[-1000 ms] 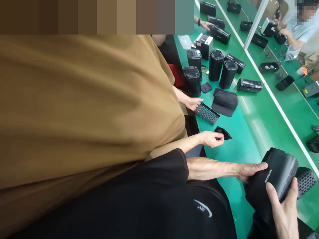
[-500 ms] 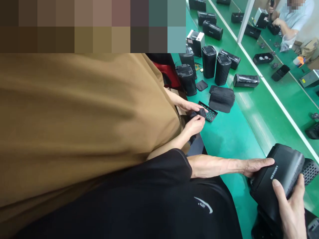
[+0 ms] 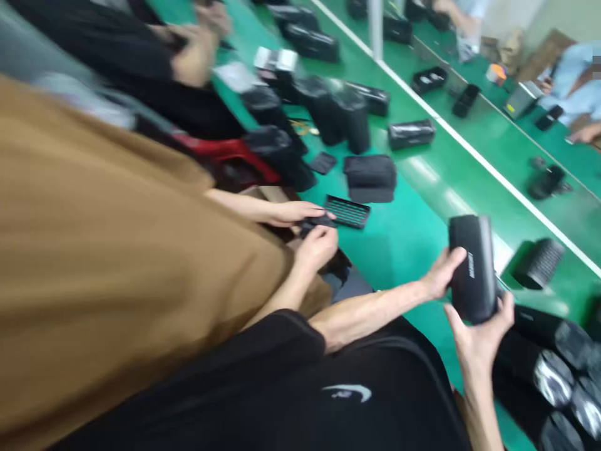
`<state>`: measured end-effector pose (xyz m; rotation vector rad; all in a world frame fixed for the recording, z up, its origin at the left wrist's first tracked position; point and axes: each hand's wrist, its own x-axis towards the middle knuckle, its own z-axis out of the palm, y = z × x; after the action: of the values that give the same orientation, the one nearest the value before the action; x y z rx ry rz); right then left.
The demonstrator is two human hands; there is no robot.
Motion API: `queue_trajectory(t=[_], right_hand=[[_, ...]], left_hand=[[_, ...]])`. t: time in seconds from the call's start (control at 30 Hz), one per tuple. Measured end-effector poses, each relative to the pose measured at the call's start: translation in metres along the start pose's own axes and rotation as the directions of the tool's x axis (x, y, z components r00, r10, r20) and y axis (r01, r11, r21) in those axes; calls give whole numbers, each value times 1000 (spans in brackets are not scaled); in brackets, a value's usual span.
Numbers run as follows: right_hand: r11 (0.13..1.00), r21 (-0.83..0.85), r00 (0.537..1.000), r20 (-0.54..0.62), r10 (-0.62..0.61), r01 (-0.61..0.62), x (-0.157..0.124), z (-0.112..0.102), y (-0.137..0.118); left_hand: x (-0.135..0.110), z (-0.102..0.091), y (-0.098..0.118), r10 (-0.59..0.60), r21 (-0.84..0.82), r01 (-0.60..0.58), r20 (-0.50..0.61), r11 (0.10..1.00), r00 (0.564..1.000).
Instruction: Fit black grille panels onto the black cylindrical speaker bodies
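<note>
here, smooth black casing (image 3: 473,291), rounded corners, between left hand (image 3: 440,274) and right hand (image 3: 481,335)

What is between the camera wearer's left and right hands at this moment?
In the head view, a black case with pale lettering is between the left hand and the right hand, held by both.

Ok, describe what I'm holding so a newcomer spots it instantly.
Over the green table, nearer than the white strip, find your left hand and right hand. Both grip the black casing, whose pale lettering sets it apart from the textured cylinder.
</note>
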<state>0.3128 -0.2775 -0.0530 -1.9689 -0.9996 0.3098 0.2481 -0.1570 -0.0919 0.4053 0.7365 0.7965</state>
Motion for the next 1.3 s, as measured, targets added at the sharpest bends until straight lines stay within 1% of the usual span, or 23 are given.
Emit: queue_trajectory(t=[0.07,0.13,0.2,0.27,0.3,0.37,0.43,0.47,0.5,0.57,0.7,0.77,0.83,0.9,0.97,1.03,1.07,1.1,1.13,1.17,1.2,1.23,1.3], right_hand=[[999,-16,995,-94,29,-31,-10,20,8],[998,-26,993,-100,60,-63,-9,22,17],[996,4,994,-63,89,-89,-7,7,19],[994,53,995,-17,99,-98,-9,-18,16],[993,71,995,8,99,-99,-11,-30,14],[992,68,994,43,103,-106,-16,-51,12],[992,29,991,51,124,-125,-20,-64,12],[990,13,988,62,138,-139,-20,-69,13],[988,13,986,67,152,-153,-20,-72,14],[979,25,974,105,199,-203,-18,-78,18],[961,26,952,150,268,-275,-11,-90,32],[952,147,957,154,246,-268,-12,-91,42],[934,270,969,137,203,-234,-16,-81,51],[945,262,979,104,176,-198,-21,-59,57],[974,154,983,95,154,-168,-20,-33,58],[981,123,985,107,136,-149,-12,-16,54],[984,121,988,93,119,-130,-7,-13,50],[991,97,993,75,89,-96,-1,-15,45],[998,41,997,65,41,-44,5,-20,40],[999,-47,997,72,-24,27,11,-27,36],[982,-152,990,107,-95,111,16,-34,32],[948,-249,972,170,-160,199,20,-41,30],[874,-358,925,307,-222,328,26,-49,27]], left_hand=[[1,-13,0,-16,43,18,-42,999,999],[8,-33,8,-104,67,103,9,992,995],[22,-55,27,-156,131,145,72,981,985],[36,-73,55,-90,271,47,148,962,985],[40,-77,69,-57,355,-27,222,934,973],[43,-77,92,-78,495,-157,422,854,903],[40,-67,103,-186,548,-209,577,810,795],[38,-60,103,-217,549,-218,619,807,755],[36,-54,101,-226,543,-221,637,810,737],[32,-44,94,-203,530,-221,628,819,751],[24,-42,76,-166,505,-156,535,849,829],[19,-47,66,-129,428,-97,468,899,874],[12,-53,51,-83,285,-31,378,958,922],[4,-57,29,-105,124,69,309,990,945],[-3,-61,7,-241,36,242,329,970,913],[-6,-65,-5,-425,114,415,385,903,819],[-6,-66,-4,-485,200,442,370,875,793],[-4,-68,1,-493,279,416,327,865,806],[-3,-68,11,-441,337,344,279,877,853],[-1,-67,24,-346,381,235,252,894,904],[0,-64,39,-247,428,117,264,896,932],[1,-59,53,-177,484,3,316,875,932],[0,-48,74,-176,627,-186,470,756,865]])
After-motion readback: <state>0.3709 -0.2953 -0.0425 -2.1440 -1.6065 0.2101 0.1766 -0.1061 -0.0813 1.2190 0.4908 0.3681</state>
